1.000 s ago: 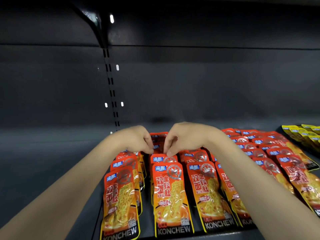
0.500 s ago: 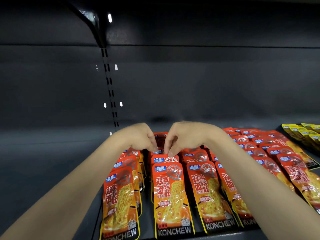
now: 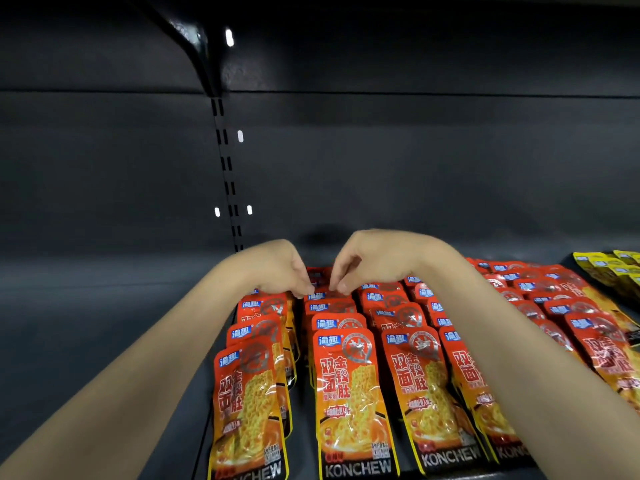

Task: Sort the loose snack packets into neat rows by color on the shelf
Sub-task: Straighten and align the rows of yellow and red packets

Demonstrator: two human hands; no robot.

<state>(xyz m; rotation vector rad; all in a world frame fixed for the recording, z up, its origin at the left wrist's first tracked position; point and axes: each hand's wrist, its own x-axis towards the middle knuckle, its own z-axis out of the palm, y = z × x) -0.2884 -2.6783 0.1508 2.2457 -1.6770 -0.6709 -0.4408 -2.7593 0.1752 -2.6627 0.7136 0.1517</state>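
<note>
Both hands [image 3: 318, 271] curled, fingertips pinching a red packet [image 3: 322, 295] mid-row.

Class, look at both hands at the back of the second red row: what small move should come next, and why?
Probably press that back red packet flat and square it with its row. Both the left hand and right hand pinch its top edge, and the packets in front already overlap neatly.

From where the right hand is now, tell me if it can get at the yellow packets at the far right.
Probably yes. The right hand is busy with the red packets mid-shelf, but the yellow packets lie in the open at the shelf's right end, nothing standing between. It would need to reach sideways.
</note>
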